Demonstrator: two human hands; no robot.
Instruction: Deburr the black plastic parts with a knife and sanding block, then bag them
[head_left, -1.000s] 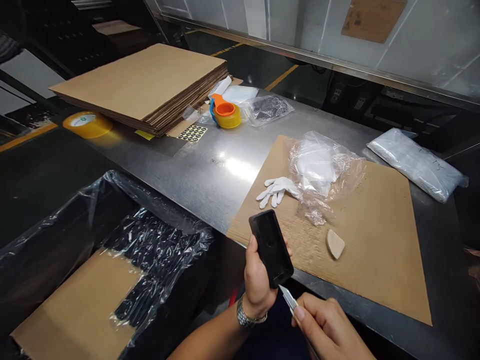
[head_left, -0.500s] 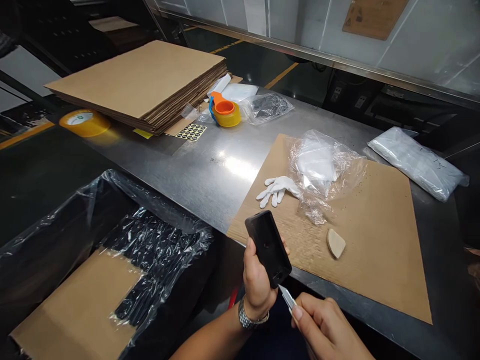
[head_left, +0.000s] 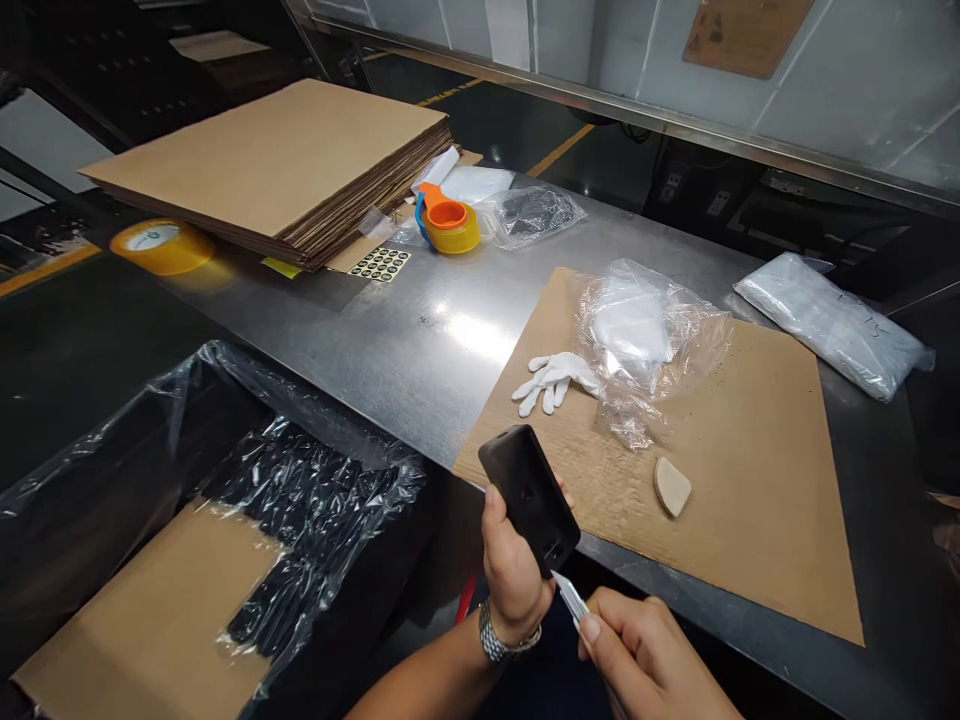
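My left hand (head_left: 512, 570) is wrapped round a black plastic casing (head_left: 529, 495), a shallow hollow part with rounded corners, tilted with its recessed side toward me. In my right hand (head_left: 637, 640) is a utility knife (head_left: 571, 598), pinched between thumb and fingers. The blade tip meets the lower edge of the casing, or lies very close to it. On the cardboard sheet (head_left: 765, 520) beyond my hands lie a white glove (head_left: 556, 380), a crumpled clear plastic bag (head_left: 637, 330) with white material inside, and a small beige wedge-shaped piece (head_left: 672, 487).
A black-lined bin (head_left: 187, 400) at lower left holds many bagged black pieces and cardboard (head_left: 157, 620). Stacked cardboard sheets (head_left: 270, 160), tape rolls (head_left: 161, 247), an orange tape dispenser (head_left: 448, 220) and a label sheet (head_left: 380, 264) lie on the metal table (head_left: 360, 350). A wrapped package (head_left: 832, 320) lies right.
The casing has tilted slightly and shifted a little left in my left hand. The knife has moved slightly left with it, still at the casing's lower edge.
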